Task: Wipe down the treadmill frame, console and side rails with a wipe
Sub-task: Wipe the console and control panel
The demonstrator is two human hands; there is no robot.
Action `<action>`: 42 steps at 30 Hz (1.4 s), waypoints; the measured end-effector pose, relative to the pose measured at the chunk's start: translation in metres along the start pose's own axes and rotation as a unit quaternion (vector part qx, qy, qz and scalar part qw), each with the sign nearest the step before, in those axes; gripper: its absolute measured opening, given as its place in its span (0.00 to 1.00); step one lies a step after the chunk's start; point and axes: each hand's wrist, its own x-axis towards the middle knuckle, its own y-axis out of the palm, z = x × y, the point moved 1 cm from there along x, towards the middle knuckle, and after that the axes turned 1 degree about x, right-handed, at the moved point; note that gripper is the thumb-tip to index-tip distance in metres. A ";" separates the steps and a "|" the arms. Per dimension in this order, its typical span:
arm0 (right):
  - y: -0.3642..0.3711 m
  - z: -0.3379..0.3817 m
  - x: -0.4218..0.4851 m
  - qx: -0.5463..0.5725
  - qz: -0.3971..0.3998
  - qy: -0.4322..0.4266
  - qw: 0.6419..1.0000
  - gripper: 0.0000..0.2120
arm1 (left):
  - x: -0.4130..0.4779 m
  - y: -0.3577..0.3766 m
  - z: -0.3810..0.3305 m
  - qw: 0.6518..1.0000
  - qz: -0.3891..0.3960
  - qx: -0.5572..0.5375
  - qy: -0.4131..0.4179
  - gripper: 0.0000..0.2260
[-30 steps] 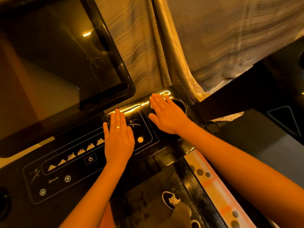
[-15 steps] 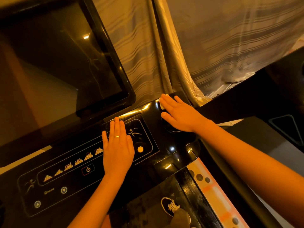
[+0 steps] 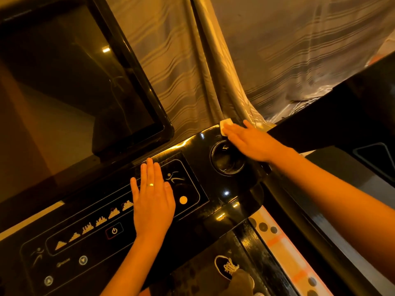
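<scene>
A small white wipe (image 3: 226, 124) is pressed by the flat right hand (image 3: 254, 142) at the rear corner of the glossy black console (image 3: 205, 146) — easily pushed off; buttons (image 3: 114, 230) may be triggered by the flat, empty left hand (image 3: 152, 201).

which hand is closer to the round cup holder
Right. The right hand lies at the cup holder's far rim; the left hand rests flat on the button panel to its left.
</scene>
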 end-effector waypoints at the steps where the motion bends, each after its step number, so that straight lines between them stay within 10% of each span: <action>1: 0.000 -0.004 -0.003 0.039 0.013 0.018 0.999 0.25 | 0.000 0.000 0.000 1.000 0.003 0.000 0.001 0.27; 16: 0.037 -0.044 -0.029 0.193 -0.034 0.016 0.981 0.25 | 0.059 -0.006 -0.074 0.981 0.071 -0.002 0.183 0.26; 33: 0.028 -0.024 0.010 0.285 -0.035 0.003 0.958 0.39 | 0.058 -0.002 -0.084 0.982 0.044 0.080 0.164 0.26; 42: 0.076 -0.061 -0.086 0.231 -0.076 0.024 0.970 0.28 | 0.059 0.002 -0.082 0.977 0.042 0.116 0.171 0.26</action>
